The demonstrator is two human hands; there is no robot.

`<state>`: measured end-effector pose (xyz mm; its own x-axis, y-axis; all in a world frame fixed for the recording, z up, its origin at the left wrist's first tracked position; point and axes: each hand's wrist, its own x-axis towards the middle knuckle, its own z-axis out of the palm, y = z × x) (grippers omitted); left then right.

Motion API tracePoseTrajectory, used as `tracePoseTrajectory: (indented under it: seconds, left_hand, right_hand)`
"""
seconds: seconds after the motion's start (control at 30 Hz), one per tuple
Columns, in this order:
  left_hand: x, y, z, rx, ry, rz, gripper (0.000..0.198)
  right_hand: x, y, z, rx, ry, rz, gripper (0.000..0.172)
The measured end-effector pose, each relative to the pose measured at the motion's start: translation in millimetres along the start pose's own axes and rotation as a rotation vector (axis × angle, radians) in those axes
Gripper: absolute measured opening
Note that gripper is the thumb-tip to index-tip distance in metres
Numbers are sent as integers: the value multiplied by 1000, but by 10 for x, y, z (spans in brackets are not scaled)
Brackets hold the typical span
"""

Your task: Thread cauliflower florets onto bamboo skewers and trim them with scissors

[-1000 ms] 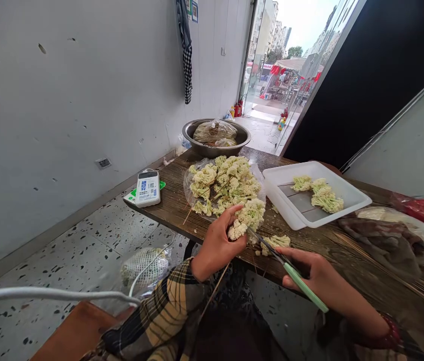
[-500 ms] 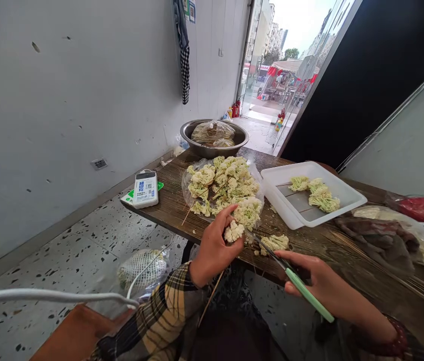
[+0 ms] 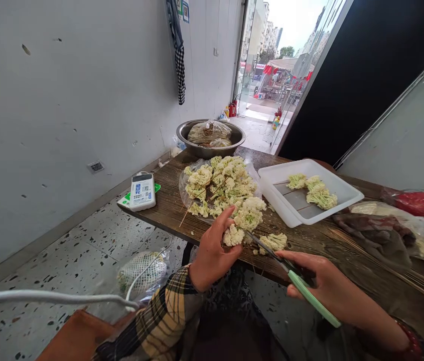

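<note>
At the table's near edge, my left hand (image 3: 215,253) is closed around a piece of cauliflower (image 3: 248,214), with a smaller floret (image 3: 233,235) between thumb and fingers. My right hand (image 3: 328,283) grips scissors (image 3: 311,296) with pale green handles. Their dark blades point left and the tips reach the cauliflower stem beside my left fingers. A cut floret (image 3: 274,242) lies on the wood just behind the blades. Beyond my left hand, a heap of cauliflower (image 3: 227,180) rests on a clear plastic bag, with thin sticks among it.
A white tray (image 3: 341,213) holding several florets stands to the right. Behind the heap is a metal basin (image 3: 182,134) with bagged items. A white power bank (image 3: 142,192) sits at the left corner. Skewers (image 3: 418,281), a brown cloth (image 3: 379,240) and bags lie at right.
The view has shifted slightly. Both hands keep nearly the same place, and the cauliflower piece in my left hand has turned or risen a little against the blade tips.
</note>
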<state>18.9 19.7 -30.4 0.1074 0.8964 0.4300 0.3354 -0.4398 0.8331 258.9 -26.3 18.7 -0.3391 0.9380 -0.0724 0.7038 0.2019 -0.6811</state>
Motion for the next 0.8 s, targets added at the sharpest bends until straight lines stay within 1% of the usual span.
tracePoseTrajectory:
  seconds: [0.1, 0.17, 0.23, 0.37, 0.43, 0.57, 0.7, 0.8]
  left_hand:
    - [50, 30, -14, -168, -2, -108, 64]
    - [72, 46, -20, -250, 12, -147, 63]
    - [71, 53, -23, -254, 29, -154, 63]
    - [29, 62, -33, -103, 29, -130, 60]
    - [19, 67, -38, -81, 33, -130, 60]
    - [38, 81, -23, -202, 36, -144, 62]
    - [50, 105, 18, -309, 37, -160, 61]
    - [46, 125, 41, -334, 45, -174, 61]
  right_hand:
    - [-47, 31, -6, -35, 20, -39, 48]
    - [-68, 39, -1, -63, 36, -69, 49]
    - [-76, 33, 7, -88, 53, -93, 49]
    - [-64, 18, 19, -124, 57, -105, 46]
    - [-57, 32, 32, -140, 69, -127, 46]
    - [-63, 72, 87, -194, 134, -177, 48]
    - [-81, 52, 145, -293, 219, -192, 48]
    - [-71, 18, 157, -329, 231, -189, 46]
